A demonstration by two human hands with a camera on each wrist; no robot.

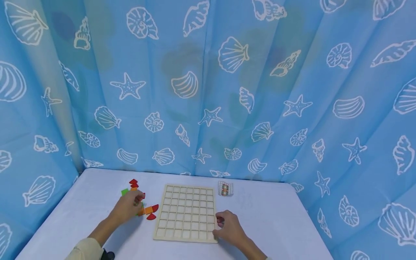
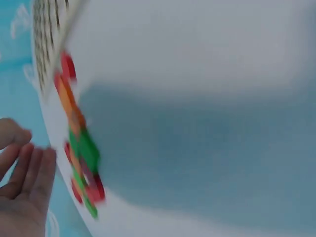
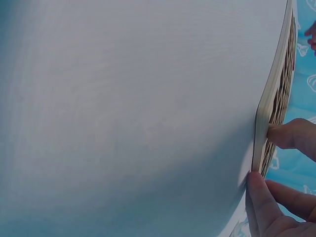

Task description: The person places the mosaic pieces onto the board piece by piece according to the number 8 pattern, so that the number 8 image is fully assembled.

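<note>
A pale square grid board (image 1: 186,239) with raised cell dividers lies flat on the table. My right hand (image 1: 230,228) is at its front right corner. Its thumb lies on the rim and its curled fingers touch the outer side, gripping the edge, as the right wrist view shows. Left of the board, my left hand (image 1: 127,206) hovers above a cluster of small flat pieces: a green square (image 1: 125,192), an orange square (image 1: 148,210) and red quarter-circles (image 1: 151,216). In the left wrist view the left fingers (image 2: 42,168) are loosely bent with no piece visible between them; the hand hides part of the cluster.
A small card with a coloured grid pattern (image 1: 225,189) lies past the board's far right corner. White cloth (image 1: 273,216) covers the table. A blue shell-print curtain (image 1: 201,90) hangs behind it and at both sides.
</note>
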